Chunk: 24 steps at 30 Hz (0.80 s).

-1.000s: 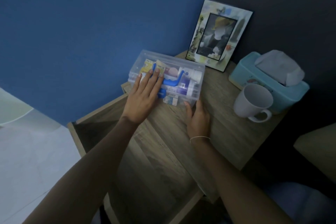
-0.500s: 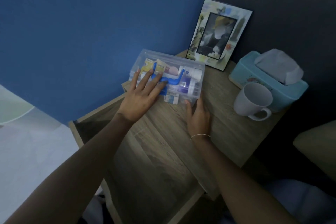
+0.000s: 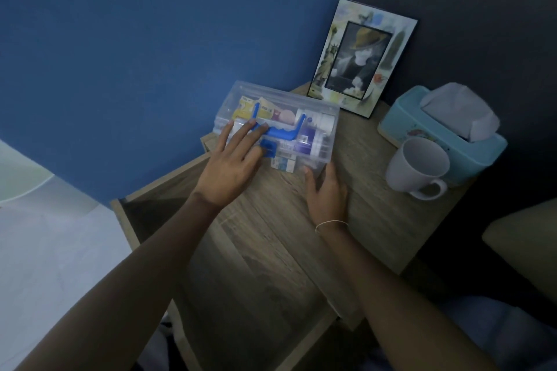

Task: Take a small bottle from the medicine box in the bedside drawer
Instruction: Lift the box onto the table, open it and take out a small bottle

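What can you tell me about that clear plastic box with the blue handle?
The medicine box is a clear plastic case with a blue carrying handle and a blue latch at the front. Its lid looks closed. Through the walls show small cartons and a white bottle with a purple label. It lies flat at the back of the wooden nightstand top, by the blue wall. The left hand rests its straight fingers on the lid; the right hand touches the near corner.

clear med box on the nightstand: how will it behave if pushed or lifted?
The clear medicine box looks like rigid, smooth plastic, so it would probably slide on the wooden top rather than tip. It is low and wide. Packed contents suggest moderate weight; its blue handle likely suits lifting.
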Tool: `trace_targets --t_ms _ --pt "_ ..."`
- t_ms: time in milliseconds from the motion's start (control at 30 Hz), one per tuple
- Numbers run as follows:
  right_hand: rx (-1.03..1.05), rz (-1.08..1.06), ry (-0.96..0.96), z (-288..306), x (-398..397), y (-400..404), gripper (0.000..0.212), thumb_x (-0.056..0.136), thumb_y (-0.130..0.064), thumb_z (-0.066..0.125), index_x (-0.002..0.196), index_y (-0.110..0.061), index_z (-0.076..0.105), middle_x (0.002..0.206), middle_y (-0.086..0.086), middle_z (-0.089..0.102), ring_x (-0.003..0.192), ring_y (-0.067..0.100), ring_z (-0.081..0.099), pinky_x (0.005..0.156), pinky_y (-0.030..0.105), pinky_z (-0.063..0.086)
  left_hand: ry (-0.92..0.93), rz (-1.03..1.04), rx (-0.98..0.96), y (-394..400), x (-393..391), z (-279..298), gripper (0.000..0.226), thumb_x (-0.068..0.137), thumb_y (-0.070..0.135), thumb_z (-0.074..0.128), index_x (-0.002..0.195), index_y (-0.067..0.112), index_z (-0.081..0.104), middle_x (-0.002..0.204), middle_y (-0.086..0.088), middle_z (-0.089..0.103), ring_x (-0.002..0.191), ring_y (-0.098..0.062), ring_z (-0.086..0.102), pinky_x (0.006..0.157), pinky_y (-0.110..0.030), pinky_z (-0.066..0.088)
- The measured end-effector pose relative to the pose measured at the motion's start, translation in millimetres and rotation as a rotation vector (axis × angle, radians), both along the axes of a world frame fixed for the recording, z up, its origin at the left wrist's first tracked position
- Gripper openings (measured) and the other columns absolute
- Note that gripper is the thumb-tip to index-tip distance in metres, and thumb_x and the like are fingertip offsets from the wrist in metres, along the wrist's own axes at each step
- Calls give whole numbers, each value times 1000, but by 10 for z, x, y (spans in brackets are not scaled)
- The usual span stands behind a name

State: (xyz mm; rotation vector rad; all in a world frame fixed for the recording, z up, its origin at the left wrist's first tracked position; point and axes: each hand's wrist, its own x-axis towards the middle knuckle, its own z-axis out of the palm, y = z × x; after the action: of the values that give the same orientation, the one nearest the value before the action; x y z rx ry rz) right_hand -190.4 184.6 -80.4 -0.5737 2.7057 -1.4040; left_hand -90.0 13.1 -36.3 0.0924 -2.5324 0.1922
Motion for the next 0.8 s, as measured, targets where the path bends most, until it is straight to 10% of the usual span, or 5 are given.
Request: trace_targets --t_ms 600,800 --pt "-3 9 64 -76 -32 -3 43 94 -41 53 126 -12 52 113 9 68 98 26 66 74 24 43 -74 151 267 86 -111 52 46 90 58 45 107 16 50 155 -13 28 145 -33 19 117 -56 15" --pt "-70 -12 52 17 17 -17 88 91 -40 57 152 -29 -6 134 8 58 104 21 65 81 26 48 -68 94 299 127 -8 54 38 93 50 47 90 12 53 149 -17 37 144 -32 24 119 -50 17"
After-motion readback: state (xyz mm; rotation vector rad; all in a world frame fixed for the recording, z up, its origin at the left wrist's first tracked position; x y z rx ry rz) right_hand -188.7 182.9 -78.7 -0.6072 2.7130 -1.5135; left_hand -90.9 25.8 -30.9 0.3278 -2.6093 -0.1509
